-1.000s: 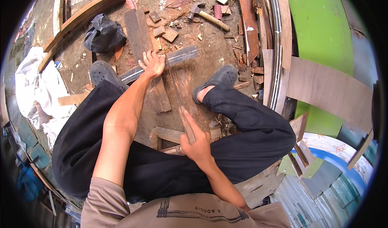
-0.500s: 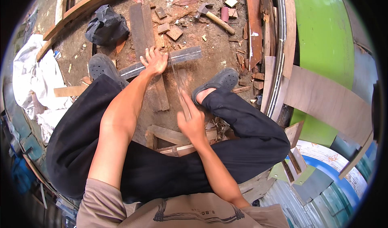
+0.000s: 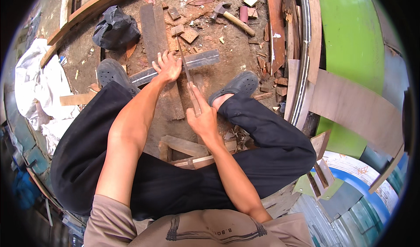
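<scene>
Scrap-littered ground [image 3: 236, 45] surrounded a dark strip [image 3: 203, 59] right of the left shoe [image 3: 111, 72]; the spread left hand [image 3: 168, 67] braced it while the right hand [image 3: 203, 120] had pushed its gripped saw [image 3: 185, 67] forward, apparently advancing the stroke.

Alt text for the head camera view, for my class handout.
A right hand grips what looks like a handsaw set across a dark strip that the left hand rests on. A hammer lies beyond, near small wood offcuts.

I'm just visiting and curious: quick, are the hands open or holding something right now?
Left hand: open, laid on the dark strip.
Right hand: closed, holding the saw.
</scene>
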The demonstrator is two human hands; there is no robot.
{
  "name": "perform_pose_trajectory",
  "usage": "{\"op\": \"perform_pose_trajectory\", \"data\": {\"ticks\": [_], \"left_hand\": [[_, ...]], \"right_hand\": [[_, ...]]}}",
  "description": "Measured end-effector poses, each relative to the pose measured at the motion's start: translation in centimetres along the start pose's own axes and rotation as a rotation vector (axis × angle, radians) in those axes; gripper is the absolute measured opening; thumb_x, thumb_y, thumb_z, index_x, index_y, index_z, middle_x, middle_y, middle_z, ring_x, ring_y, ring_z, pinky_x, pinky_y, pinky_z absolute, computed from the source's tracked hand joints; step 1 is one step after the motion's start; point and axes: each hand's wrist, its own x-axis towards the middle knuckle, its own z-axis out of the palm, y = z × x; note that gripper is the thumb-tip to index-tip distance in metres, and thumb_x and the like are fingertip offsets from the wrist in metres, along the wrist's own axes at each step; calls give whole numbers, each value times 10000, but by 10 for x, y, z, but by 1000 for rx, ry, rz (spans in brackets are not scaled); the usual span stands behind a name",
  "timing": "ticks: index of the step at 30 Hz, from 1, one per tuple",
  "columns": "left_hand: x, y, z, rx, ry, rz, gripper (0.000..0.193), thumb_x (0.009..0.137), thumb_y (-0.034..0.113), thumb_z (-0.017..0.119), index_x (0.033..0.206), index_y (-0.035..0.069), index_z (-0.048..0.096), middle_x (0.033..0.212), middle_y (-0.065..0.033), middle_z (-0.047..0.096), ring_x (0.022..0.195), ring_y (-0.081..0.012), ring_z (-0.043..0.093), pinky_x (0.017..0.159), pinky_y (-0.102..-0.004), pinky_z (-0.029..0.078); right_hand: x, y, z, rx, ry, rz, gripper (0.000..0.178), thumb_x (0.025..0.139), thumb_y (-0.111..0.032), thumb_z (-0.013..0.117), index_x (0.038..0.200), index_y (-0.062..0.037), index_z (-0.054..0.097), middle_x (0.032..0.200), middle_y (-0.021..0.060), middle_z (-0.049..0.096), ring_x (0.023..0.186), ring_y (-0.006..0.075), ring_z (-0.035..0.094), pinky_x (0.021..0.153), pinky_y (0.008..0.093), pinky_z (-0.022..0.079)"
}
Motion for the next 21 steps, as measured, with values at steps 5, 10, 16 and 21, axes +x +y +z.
{"op": "perform_pose_trajectory", "data": {"ticks": [5,10,16,21], "left_hand": [[4,-11,-5,-7,19,-26,702,969,493,390,1494,41,271,1617,-164,105,1509,-373,-50,1151,-643,-63],[4,-8,5,-9,15,7,678,971,476,386,1492,56,279,1615,-161,106,1507,-382,-46,1150,-642,-61],[3,-7,-4,-10,-2,-30,673,967,476,393,1495,73,283,1616,-158,111,1507,-376,-54,1154,-629,-72],[7,-9,3,8,26,-10,659,964,488,388,1487,98,297,1615,-138,122,1511,-356,-34,1149,-645,-48]], "right_hand": [[-73,-25,-32,28,81,-179,691,775,-54,558,1451,-173,479,1027,280,659,832,445,663,705,446,538],[6,4,1,16,29,8,699,767,-29,557,1451,-147,475,1194,268,620,886,447,654,748,419,553],[-101,-29,-43,3,43,-122,688,750,-7,572,1429,-87,488,1226,256,618,845,439,668,746,420,557],[-42,-2,-11,7,19,15,686,754,-1,573,1431,-64,480,1120,254,659,784,468,654,718,452,544]]}}
